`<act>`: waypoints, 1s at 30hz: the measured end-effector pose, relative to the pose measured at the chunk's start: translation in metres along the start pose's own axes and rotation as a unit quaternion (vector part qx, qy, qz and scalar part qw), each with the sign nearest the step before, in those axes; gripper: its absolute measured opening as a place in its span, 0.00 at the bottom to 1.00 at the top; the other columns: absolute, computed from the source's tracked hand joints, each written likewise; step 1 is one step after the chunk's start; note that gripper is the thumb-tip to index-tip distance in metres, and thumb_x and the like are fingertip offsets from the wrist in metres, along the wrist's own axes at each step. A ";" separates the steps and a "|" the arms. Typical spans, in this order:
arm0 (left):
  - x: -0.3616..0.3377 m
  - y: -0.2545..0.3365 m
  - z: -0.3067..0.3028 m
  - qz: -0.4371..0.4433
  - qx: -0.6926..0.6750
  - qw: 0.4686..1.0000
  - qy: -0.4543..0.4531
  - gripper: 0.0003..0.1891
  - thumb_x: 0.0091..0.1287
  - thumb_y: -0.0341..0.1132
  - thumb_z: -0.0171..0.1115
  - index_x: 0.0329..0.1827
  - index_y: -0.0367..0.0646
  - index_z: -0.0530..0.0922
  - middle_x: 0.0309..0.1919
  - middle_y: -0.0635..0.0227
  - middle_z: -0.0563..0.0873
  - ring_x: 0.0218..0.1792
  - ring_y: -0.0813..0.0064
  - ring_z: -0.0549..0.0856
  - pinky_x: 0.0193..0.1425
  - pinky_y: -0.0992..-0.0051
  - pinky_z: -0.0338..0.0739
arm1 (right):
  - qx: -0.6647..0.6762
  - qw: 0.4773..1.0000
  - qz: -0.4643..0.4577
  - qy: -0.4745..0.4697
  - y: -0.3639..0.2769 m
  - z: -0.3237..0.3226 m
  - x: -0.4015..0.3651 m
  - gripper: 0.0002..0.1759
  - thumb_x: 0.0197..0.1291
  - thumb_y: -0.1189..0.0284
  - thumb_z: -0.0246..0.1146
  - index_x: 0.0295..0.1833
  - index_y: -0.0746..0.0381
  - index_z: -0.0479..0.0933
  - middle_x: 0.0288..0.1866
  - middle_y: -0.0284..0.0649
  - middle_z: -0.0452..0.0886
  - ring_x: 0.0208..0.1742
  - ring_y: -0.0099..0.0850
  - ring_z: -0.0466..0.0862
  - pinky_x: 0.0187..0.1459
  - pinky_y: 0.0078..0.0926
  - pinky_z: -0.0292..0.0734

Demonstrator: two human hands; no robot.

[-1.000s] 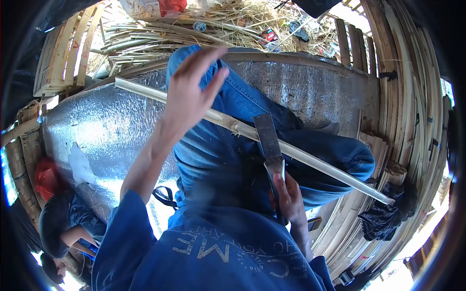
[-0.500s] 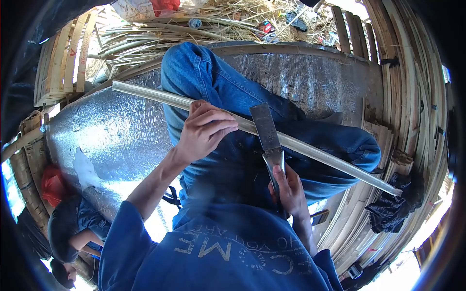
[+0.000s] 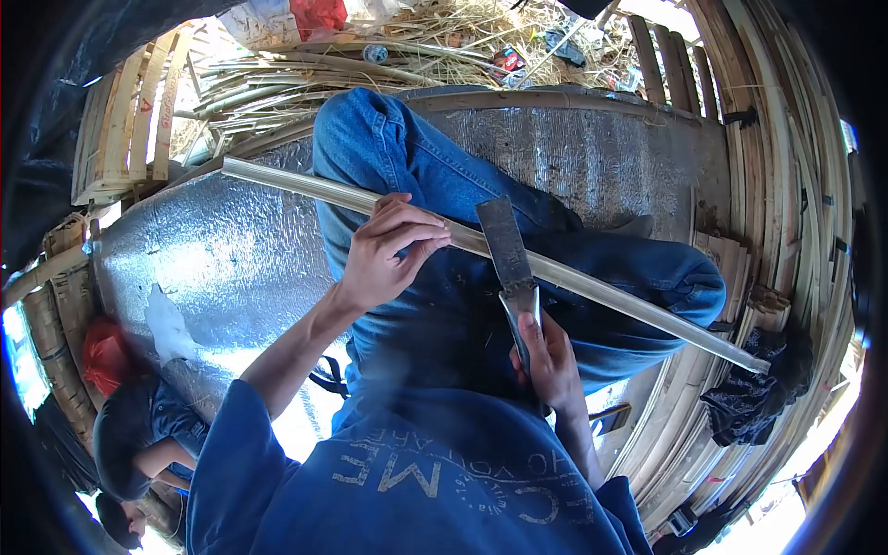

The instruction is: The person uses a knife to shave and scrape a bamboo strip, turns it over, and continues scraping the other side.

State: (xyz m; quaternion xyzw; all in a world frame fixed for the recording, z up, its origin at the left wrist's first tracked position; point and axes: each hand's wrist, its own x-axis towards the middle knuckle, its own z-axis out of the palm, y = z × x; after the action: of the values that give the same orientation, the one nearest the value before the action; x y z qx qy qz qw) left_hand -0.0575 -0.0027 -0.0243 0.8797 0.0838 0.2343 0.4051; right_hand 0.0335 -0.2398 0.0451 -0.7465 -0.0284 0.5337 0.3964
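Note:
A long pale bamboo strip [image 3: 610, 289] slants across my lap, from the upper left down to the lower right. My left hand [image 3: 393, 252] grips it left of its middle, fingers and thumb pinched together by the strip. In my right hand [image 3: 548, 361] is a broad-bladed knife [image 3: 504, 242], its handle wrapped by my fingers. The dark, square-ended blade points up and overlaps the strip just right of my left hand. Under the strip are my crossed legs in blue jeans [image 3: 370, 139].
I sit on a shiny silver mat [image 3: 231, 245]. Beyond its far edge lie bamboo strips [image 3: 277, 88] and loose shavings [image 3: 462, 37]. More long strips [image 3: 786, 166] line the right side, near a black cloth [image 3: 745, 402]. Another person [image 3: 148, 425] is at the lower left, beside a red bag [image 3: 108, 354].
The view has shifted slightly. Both hands keep their grips, and the strip and knife hold nearly the same position; the fingers of my left hand have closed a little nearer together.

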 end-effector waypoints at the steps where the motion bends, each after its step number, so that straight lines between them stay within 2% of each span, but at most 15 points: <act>1: -0.001 -0.003 -0.003 0.020 -0.006 1.000 -0.018 0.08 0.56 0.30 0.72 0.39 0.46 0.85 0.35 0.73 0.86 0.39 0.73 0.85 0.58 0.64 0.74 | 0.001 1.000 0.000 -0.005 0.001 -0.001 0.000 0.30 0.71 0.45 0.47 0.42 0.65 0.72 0.18 0.35 0.72 0.17 0.22 0.74 0.23 0.24 0.69; 3: 0.003 -0.009 -0.011 0.042 -0.014 0.998 -0.037 0.11 0.56 0.33 0.72 0.42 0.48 0.84 0.36 0.75 0.85 0.40 0.74 0.84 0.60 0.64 0.73 | 0.004 1.000 -0.001 -0.008 0.004 -0.001 0.002 0.30 0.71 0.45 0.47 0.42 0.66 0.73 0.18 0.35 0.72 0.17 0.23 0.74 0.23 0.24 0.69; 6: 0.021 -0.012 -0.043 0.089 0.144 0.976 -0.137 0.19 0.58 0.42 0.70 0.53 0.50 0.81 0.40 0.75 0.85 0.41 0.73 0.83 0.58 0.67 0.75 | 0.005 1.000 0.005 -0.011 0.006 -0.002 0.001 0.30 0.71 0.46 0.47 0.43 0.66 0.73 0.19 0.35 0.72 0.17 0.23 0.74 0.23 0.24 0.69; 9: 0.019 -0.035 -0.048 0.092 0.126 0.968 -0.195 0.21 0.56 0.45 0.71 0.52 0.49 0.81 0.42 0.74 0.84 0.39 0.74 0.82 0.54 0.69 0.77 | 0.022 0.999 -0.005 -0.026 0.004 -0.003 0.000 0.30 0.71 0.45 0.47 0.43 0.66 0.73 0.19 0.35 0.72 0.17 0.22 0.74 0.23 0.23 0.68; 13: 0.028 -0.022 -0.036 0.090 0.141 0.969 -0.184 0.19 0.58 0.44 0.69 0.50 0.47 0.82 0.38 0.73 0.83 0.37 0.74 0.83 0.45 0.74 0.80 | 0.078 0.997 -0.020 -0.019 -0.005 -0.011 -0.007 0.25 0.70 0.50 0.51 0.44 0.65 0.72 0.21 0.35 0.73 0.19 0.21 0.74 0.23 0.22 0.68; 14: 0.027 -0.017 -0.025 0.110 0.115 0.971 -0.180 0.20 0.55 0.41 0.71 0.51 0.46 0.79 0.37 0.71 0.81 0.36 0.70 0.83 0.39 0.71 0.80 | 0.111 0.993 -0.021 -0.016 -0.006 -0.013 -0.010 0.23 0.70 0.52 0.53 0.44 0.65 0.72 0.22 0.35 0.74 0.20 0.21 0.75 0.23 0.22 0.68; 15: 0.029 -0.008 -0.015 0.121 0.109 0.970 -0.183 0.20 0.55 0.41 0.71 0.51 0.46 0.79 0.37 0.71 0.81 0.36 0.70 0.83 0.39 0.71 0.80 | 0.116 0.993 -0.023 -0.005 -0.006 -0.014 -0.012 0.23 0.70 0.52 0.53 0.44 0.65 0.72 0.22 0.35 0.74 0.20 0.21 0.75 0.23 0.22 0.68; 18: 0.042 0.027 0.016 0.083 0.049 0.970 -0.225 0.17 0.58 0.39 0.70 0.47 0.44 0.76 0.38 0.70 0.81 0.34 0.68 0.84 0.35 0.70 0.81 | 0.164 0.977 -0.128 0.042 0.009 -0.016 -0.009 0.18 0.69 0.57 0.57 0.45 0.63 0.70 0.24 0.35 0.75 0.26 0.22 0.78 0.24 0.22 0.70; 19: 0.045 0.033 0.023 0.097 0.035 0.967 -0.232 0.17 0.58 0.39 0.70 0.47 0.44 0.76 0.38 0.70 0.81 0.34 0.68 0.84 0.35 0.70 0.81 | 0.169 0.976 -0.124 0.062 0.007 -0.015 -0.013 0.18 0.69 0.57 0.57 0.45 0.63 0.70 0.24 0.35 0.75 0.26 0.22 0.78 0.24 0.22 0.70; 21: 0.051 0.042 0.039 0.057 0.050 0.971 -0.227 0.18 0.57 0.39 0.71 0.48 0.44 0.77 0.39 0.69 0.81 0.34 0.67 0.85 0.35 0.70 0.80 | 0.273 0.952 -0.092 0.103 0.001 -0.008 -0.018 0.17 0.69 0.58 0.58 0.47 0.61 0.67 0.25 0.34 0.75 0.28 0.23 0.79 0.25 0.21 0.72; 23: 0.056 0.043 0.038 0.058 0.023 0.971 -0.232 0.18 0.58 0.41 0.70 0.46 0.44 0.77 0.39 0.68 0.82 0.34 0.66 0.85 0.35 0.68 0.80 | 0.282 0.950 -0.065 0.117 0.010 -0.015 -0.024 0.16 0.69 0.59 0.58 0.48 0.60 0.65 0.26 0.34 0.75 0.25 0.22 0.79 0.23 0.20 0.73; 25: 0.059 0.043 0.025 0.109 0.134 0.960 -0.221 0.17 0.61 0.45 0.68 0.42 0.42 0.78 0.36 0.67 0.82 0.33 0.68 0.85 0.30 0.70 0.79 | 0.283 0.953 -0.059 0.095 0.025 -0.020 -0.027 0.15 0.69 0.59 0.57 0.46 0.59 0.65 0.25 0.34 0.74 0.19 0.21 0.76 0.20 0.18 0.69; 26: 0.056 0.041 0.019 0.081 0.139 0.957 -0.240 0.18 0.62 0.49 0.67 0.38 0.43 0.78 0.28 0.66 0.84 0.28 0.65 0.86 0.29 0.68 0.79 | 0.276 0.952 -0.086 0.101 0.030 -0.020 -0.028 0.15 0.70 0.58 0.56 0.46 0.60 0.66 0.23 0.34 0.73 0.16 0.21 0.73 0.18 0.18 0.67; 29: 0.047 0.027 0.019 0.030 0.147 0.945 -0.292 0.19 0.63 0.52 0.66 0.35 0.44 0.76 0.21 0.66 0.83 0.22 0.63 0.85 0.27 0.66 0.79 | 0.267 0.956 -0.083 0.086 0.030 -0.027 -0.031 0.16 0.71 0.58 0.54 0.46 0.60 0.66 0.21 0.34 0.72 0.16 0.21 0.73 0.18 0.18 0.67; 30: 0.049 0.027 0.026 0.059 0.127 0.959 -0.247 0.20 0.64 0.54 0.64 0.33 0.45 0.74 0.18 0.65 0.83 0.19 0.61 0.84 0.24 0.65 0.78 | 0.254 0.958 -0.085 0.100 0.030 -0.027 -0.032 0.19 0.72 0.55 0.51 0.48 0.62 0.68 0.20 0.34 0.72 0.15 0.21 0.73 0.18 0.18 0.67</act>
State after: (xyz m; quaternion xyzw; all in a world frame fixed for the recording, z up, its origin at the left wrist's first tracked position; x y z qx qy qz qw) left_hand -0.0034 -0.0212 -0.0017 0.9577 -0.0424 0.0205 0.2839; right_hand 0.0307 -0.2900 0.0544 -0.6654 0.0841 0.4102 0.6180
